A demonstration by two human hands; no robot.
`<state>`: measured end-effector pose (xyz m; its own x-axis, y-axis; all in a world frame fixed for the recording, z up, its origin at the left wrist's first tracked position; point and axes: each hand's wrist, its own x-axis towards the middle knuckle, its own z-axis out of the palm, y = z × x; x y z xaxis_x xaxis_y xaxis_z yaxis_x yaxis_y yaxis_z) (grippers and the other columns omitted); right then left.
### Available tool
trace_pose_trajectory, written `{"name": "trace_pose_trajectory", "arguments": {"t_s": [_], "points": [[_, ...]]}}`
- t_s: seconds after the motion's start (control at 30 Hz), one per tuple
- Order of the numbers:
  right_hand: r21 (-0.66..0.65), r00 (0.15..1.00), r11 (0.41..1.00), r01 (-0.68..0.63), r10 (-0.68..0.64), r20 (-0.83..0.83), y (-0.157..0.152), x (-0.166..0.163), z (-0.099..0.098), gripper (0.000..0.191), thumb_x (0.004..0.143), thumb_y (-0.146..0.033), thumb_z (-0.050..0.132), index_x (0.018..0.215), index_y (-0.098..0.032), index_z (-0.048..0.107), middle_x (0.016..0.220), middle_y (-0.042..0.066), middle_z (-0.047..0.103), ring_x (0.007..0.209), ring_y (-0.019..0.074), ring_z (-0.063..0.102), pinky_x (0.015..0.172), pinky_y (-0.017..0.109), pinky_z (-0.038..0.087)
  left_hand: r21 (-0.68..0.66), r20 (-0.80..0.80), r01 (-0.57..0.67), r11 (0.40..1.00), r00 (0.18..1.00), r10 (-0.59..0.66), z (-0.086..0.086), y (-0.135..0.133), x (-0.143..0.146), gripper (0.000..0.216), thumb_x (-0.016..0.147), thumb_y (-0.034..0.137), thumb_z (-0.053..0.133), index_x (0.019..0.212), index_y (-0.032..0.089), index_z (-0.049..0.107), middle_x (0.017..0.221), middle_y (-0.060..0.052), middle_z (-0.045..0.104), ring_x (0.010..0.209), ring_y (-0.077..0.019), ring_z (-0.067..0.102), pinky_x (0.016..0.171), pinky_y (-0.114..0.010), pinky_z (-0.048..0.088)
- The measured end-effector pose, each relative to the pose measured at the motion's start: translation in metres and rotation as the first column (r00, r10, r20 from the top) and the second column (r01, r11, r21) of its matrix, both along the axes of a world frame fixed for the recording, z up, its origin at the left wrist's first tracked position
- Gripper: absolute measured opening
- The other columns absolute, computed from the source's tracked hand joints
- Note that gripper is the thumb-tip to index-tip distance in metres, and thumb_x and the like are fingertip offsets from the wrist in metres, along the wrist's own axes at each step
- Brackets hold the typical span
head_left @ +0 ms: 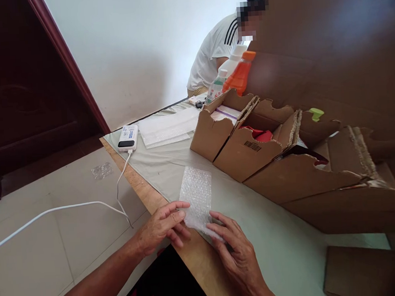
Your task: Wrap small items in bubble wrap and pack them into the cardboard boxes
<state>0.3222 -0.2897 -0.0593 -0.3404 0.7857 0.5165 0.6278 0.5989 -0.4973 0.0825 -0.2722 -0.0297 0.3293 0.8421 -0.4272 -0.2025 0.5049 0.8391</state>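
Head view, and the clear rectangular bubble-wrap sheet [197, 188] lies lengthwise twelve-to-six on the grey cloth-covered table [272, 232], two o'clock from the left hand [160, 227], eleven from the right hand [236, 252], both equally near, fingers loosely spread at its lower edges, any pinch unclear.

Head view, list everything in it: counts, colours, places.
Table: 1, pale, centre
Wrap: 1, clear, table edge
Sheets: 2+, whitish, behind wrap
Power bank: 1, white, left corner
Cable: 1, white, left
Row boxes: 4+, brown, right
Lone box: 1, brown, lower right
Panel: 1, brown, upper right
Bottles: 3, white, orange, clear, behind boxes
Items: 1+, red, in boxes
Piece: 1, lime, among boxes
Person: 1, white top, far side
Door: 1, dark red, left
Wall: 1, white, back
Floor: 1, pale, lower left
Scrap: 1, clear, on floor
Left hand: 1, bare, at wrap
Right hand: 1, bare, at wrap
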Motion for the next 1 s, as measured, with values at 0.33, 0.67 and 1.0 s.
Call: {"name": "trace_pose_trajectory", "arguments": {"t_s": [0.33, 0.67, 1.0], "points": [[-0.252, 0.952, 0.949, -0.188, 0.239, 0.189, 0.032, -0.007, 0.079, 0.043, 0.098, -0.026, 0.057, 0.14, -0.033, 0.059, 0.14, 0.005, 0.067, 0.128, 0.0229, 0.066, 0.099, 0.039, 0.06, -0.012, -0.046, -0.092, 0.996, 0.995, 0.091, 0.003, 0.013, -0.016, 0.061, 0.066, 0.058, 0.085, 0.109, 0.015, 0.075, 0.086, -0.003, 0.069, 0.075, -0.0151, 0.058, 0.072, -0.028, 0.045], [-0.144, 0.809, 0.97, -0.195, 0.243, 0.536, 0.231, -0.161, 0.08, 0.044, 0.094, -0.009, 0.051, 0.135, -0.017, 0.065, 0.154, 0.011, 0.055, 0.142, 0.0283, 0.05, 0.113, 0.05, 0.047, 0.116, -0.323, 0.052, 0.992, 0.946, -0.012, -0.011, 0.011, -0.014, 0.05, 0.08, 0.038, 0.063, 0.124, 0.015, 0.075, 0.087, -0.005, 0.071, 0.069, -0.0161, 0.054, 0.065, -0.029, 0.041], [-0.178, 0.708, 0.97, -0.165, 0.243, 0.663, 0.31, -0.226, 0.046, 0.043, 0.095, -0.007, 0.043, 0.131, -0.013, 0.066, 0.159, 0.014, 0.049, 0.148, 0.0335, 0.042, 0.11, 0.055, 0.044, 0.32, -0.292, 0.056, 0.946, 0.955, 0.043, -0.034, 0.017, -0.009, 0.047, 0.077, 0.03, 0.066, 0.118, 0.011, 0.078, 0.107, -0.015, 0.078, 0.098, -0.0297, 0.071, 0.093, -0.039, 0.053]]}}
